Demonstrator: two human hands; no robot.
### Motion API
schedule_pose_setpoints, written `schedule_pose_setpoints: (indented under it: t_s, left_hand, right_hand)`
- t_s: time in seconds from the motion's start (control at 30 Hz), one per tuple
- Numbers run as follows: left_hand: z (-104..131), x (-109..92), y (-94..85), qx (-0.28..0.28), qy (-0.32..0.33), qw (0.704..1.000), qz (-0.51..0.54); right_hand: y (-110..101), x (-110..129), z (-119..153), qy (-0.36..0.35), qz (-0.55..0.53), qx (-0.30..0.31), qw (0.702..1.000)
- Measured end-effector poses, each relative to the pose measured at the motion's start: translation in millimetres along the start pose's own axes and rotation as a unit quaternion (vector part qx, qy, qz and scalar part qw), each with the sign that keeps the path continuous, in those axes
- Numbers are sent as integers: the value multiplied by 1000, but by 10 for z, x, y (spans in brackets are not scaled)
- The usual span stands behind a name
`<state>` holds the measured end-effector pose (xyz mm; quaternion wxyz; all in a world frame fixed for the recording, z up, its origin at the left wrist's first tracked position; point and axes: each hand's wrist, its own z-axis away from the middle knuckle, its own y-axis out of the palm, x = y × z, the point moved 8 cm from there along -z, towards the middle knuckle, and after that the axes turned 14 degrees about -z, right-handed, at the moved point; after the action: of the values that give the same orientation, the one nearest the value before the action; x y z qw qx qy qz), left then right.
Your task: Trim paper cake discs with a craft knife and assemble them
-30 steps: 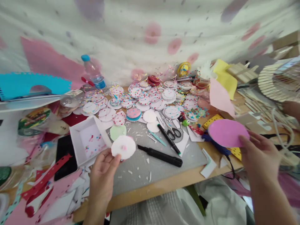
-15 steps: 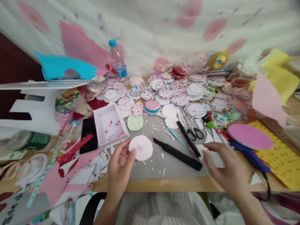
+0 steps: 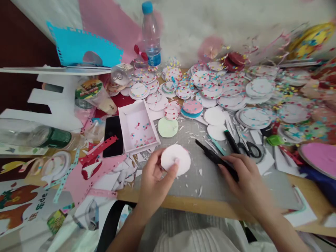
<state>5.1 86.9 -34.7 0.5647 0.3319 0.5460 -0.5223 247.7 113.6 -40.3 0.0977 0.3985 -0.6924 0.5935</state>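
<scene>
My left hand [image 3: 159,176] pinches a white paper disc [image 3: 176,157] by its lower left part, the thumb lying across its face. A pinkish edge shows along the disc's right side. To the right, my right hand [image 3: 246,178] has its thumb and fingers closed around the handle of a black utility knife [image 3: 211,154]. The knife lies slanted over the grey cutting mat [image 3: 183,189], tip pointing to the upper left. Close beyond the right hand are a black marker [image 3: 232,141], a thin teal stick [image 3: 218,147] and black-handled scissors [image 3: 254,149].
Decorated paper discs [image 3: 210,89] crowd the back of the table. A white box [image 3: 128,126] with confetti stands left of the mat, beside a phone [image 3: 112,147]. A pale green disc [image 3: 168,127], a water bottle [image 3: 151,38] and paper scraps [image 3: 119,178] lie or stand around.
My right hand has come left and down onto the utility knife and closed on it. My left thumb has moved farther over the white disc. The camera view has shifted.
</scene>
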Motion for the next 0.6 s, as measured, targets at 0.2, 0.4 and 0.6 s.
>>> schedule_pose_setpoints:
  t_s: [0.2,0.4,0.6]
  left_hand:
    - [88,-319,38,-36,134,965,-222]
    - [179,-613,174,19,246,917,-314]
    - [169,-605,183,55,219,927,-301]
  right_hand:
    - [12,681,-259,-57,-163,29,985]
    - [252,986,-485,-78,-200,118,969]
    - [252,1001,-474,-94,-205,118,967]
